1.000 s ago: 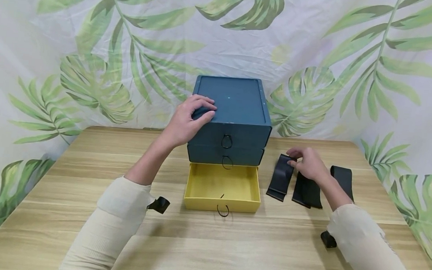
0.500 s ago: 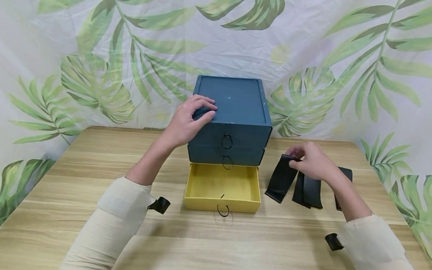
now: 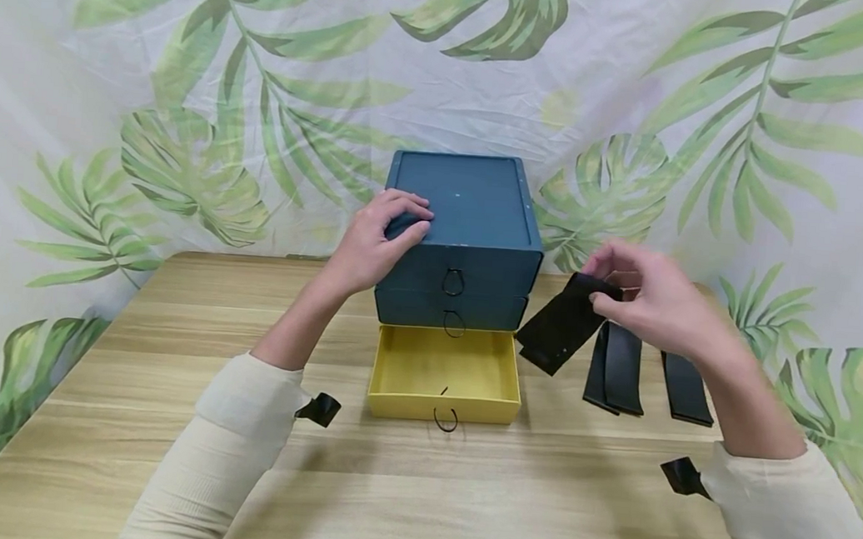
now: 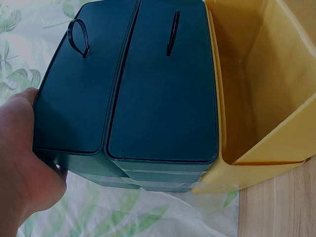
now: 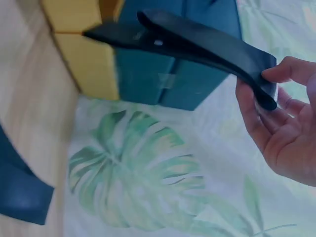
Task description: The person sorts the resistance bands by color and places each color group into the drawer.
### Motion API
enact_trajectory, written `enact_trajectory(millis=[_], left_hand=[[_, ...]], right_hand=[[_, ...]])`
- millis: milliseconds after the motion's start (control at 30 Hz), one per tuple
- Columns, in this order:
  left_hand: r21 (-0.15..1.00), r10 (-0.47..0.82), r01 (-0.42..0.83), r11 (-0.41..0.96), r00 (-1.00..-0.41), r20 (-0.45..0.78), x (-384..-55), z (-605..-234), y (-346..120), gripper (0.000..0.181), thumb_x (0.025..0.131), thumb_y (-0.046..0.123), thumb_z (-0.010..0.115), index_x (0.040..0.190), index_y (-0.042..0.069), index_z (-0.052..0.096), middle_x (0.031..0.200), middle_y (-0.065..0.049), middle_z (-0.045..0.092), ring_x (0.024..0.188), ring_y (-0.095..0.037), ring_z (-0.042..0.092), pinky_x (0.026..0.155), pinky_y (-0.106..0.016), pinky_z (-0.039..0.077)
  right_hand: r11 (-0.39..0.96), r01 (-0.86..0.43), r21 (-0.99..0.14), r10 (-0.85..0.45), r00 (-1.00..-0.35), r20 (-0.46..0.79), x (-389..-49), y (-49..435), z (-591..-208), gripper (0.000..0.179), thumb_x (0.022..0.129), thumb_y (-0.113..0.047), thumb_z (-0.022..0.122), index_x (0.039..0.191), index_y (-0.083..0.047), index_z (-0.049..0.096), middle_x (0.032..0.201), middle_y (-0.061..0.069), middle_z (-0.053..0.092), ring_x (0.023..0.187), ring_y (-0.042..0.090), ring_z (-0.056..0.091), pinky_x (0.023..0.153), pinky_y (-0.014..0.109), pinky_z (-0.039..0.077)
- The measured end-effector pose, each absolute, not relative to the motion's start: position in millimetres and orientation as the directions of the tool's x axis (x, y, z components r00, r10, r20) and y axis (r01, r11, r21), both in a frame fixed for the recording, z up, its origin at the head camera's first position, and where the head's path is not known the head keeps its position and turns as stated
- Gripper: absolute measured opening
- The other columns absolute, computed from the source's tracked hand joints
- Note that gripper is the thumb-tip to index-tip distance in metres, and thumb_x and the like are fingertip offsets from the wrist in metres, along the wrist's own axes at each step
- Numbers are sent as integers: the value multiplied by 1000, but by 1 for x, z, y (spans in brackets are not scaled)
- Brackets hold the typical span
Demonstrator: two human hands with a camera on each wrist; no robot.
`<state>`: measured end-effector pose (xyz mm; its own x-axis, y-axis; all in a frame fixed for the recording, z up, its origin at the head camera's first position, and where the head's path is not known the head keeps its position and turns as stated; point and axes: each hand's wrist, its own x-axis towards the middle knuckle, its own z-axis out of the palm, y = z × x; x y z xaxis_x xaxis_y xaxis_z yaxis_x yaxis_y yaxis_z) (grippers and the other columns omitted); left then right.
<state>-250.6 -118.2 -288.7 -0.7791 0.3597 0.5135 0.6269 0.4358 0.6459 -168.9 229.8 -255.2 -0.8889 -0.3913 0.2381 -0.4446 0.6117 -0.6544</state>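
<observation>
My left hand (image 3: 369, 248) rests on the top left edge of a blue drawer unit (image 3: 470, 201), its fingers on the top. The left wrist view shows that hand (image 4: 24, 153) against the unit's top side. Below the two shut blue drawers, a yellow drawer (image 3: 442, 410) is pulled out, with nothing seen inside. Between thumb and fingers, my right hand (image 3: 655, 302) pinches a folded black strip (image 3: 558, 328). Raised off the table, the strip tilts down toward the yellow drawer's right side. In the right wrist view, the loop of the strip (image 5: 212, 44) is visible.
More folded black strips (image 3: 623, 371) lie on the wooden table (image 3: 416, 494) right of the drawer unit, with another strip (image 3: 686, 387) farther right. Black loop pulls (image 3: 454, 283) hang on the drawer fronts. A leaf-patterned cloth (image 3: 299, 127) stands behind the table.
My right hand has lifted the black strip off the table, and the strip's lower end has swung left toward the yellow drawer. My left hand has stayed in place.
</observation>
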Motion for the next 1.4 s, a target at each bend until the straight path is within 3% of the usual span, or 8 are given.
enact_trajectory(millis=[167,333,467,633,867,1233,1400], left_hand=[[643,360,629,438,-778,515,-250,-289,-119,24,105,14,60,119,-3,71,137,-18,60,134,-33,50,117,-51,34],[637,360,631,443,-776,518,-251,-288,-119,24,105,14,60,118,-3,71,137,-18,60,133,-34,51,117,-50,35],[634,359,633,444,-774,521,-251,-288,-119,25,105,14,60,118,-3,71,137,-18,60,133,-34,51,117,-50,35],[630,359,638,443,-770,527,-251,-287,-119,25,105,14,60,119,-3,72,136,-18,61,132,-34,51,116,-50,36],[626,357,634,455,-773,524,-251,-288,-117,25,105,16,61,119,-2,72,136,-17,61,132,-33,52,117,-50,36],[620,366,643,449,-766,529,-251,-289,-117,24,105,14,61,118,-3,71,136,-18,61,133,-34,51,116,-51,36],[620,367,643,450,-766,528,-251,-290,-119,25,105,15,60,119,-3,71,137,-18,60,133,-34,51,115,-52,37]], right_hand=[[529,-496,-689,-419,-858,297,-164,226,-244,24,92,7,72,110,-2,60,110,10,60,97,10,65,79,18,52],[410,-548,-729,-477,-810,341,-161,213,-244,20,88,11,75,102,-1,66,106,12,62,91,14,67,77,21,55],[372,-524,-766,-494,-810,314,-160,195,-245,17,87,7,79,100,-1,72,108,12,67,96,15,70,81,24,58],[319,-484,-815,-511,-812,282,-163,170,-250,12,91,4,76,103,2,75,110,14,71,94,18,72,82,27,58],[261,-460,-849,-544,-797,265,-167,134,-264,19,94,3,71,112,4,76,116,14,74,98,22,75,83,32,61],[382,-680,-625,-539,-714,447,-170,90,-293,19,87,-1,81,106,2,80,98,11,75,87,25,76,80,32,62],[454,-689,-565,-580,-710,400,-169,73,-300,19,89,-3,80,107,2,80,100,12,75,87,23,76,79,28,61]])
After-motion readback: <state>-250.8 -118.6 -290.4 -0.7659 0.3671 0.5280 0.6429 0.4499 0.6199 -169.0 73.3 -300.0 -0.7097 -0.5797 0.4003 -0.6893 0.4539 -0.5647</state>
